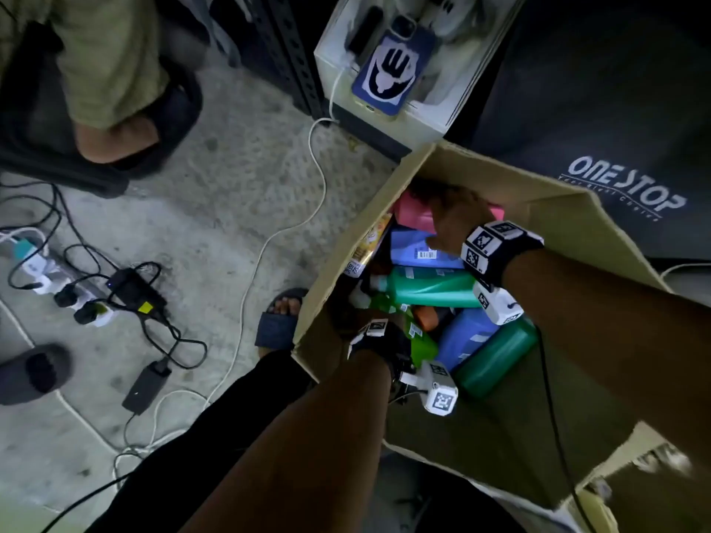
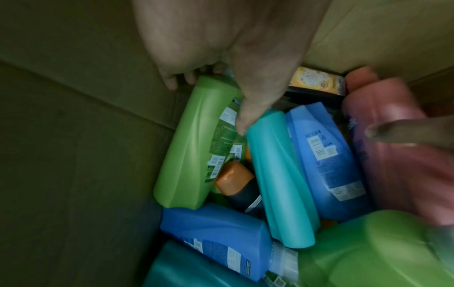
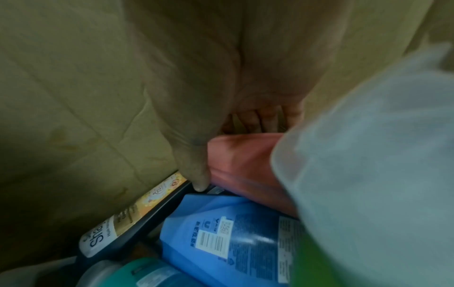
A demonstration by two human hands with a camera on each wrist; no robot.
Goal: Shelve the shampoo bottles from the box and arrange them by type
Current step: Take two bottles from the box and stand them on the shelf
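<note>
my left hand [image 2: 228, 58] curled round the light green bottle [image 2: 196, 143], right hand [image 3: 221, 87] gripping the pink bottle [image 3: 243, 167], both inside the cardboard box [image 1: 569, 221]

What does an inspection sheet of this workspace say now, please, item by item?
Surface: concrete floor.
Job's things: cardboard box open, holding mixed bottles lying down; none shelved in view.
Clutter: phone on white box; sandals.
Hands: left hand grips green bottle; right hand grips pink bottle.
Cables: power strip, black adapter, loose white cable across the floor.
Surroundings: another person's leg, black "ONE STOP" panel.
</note>
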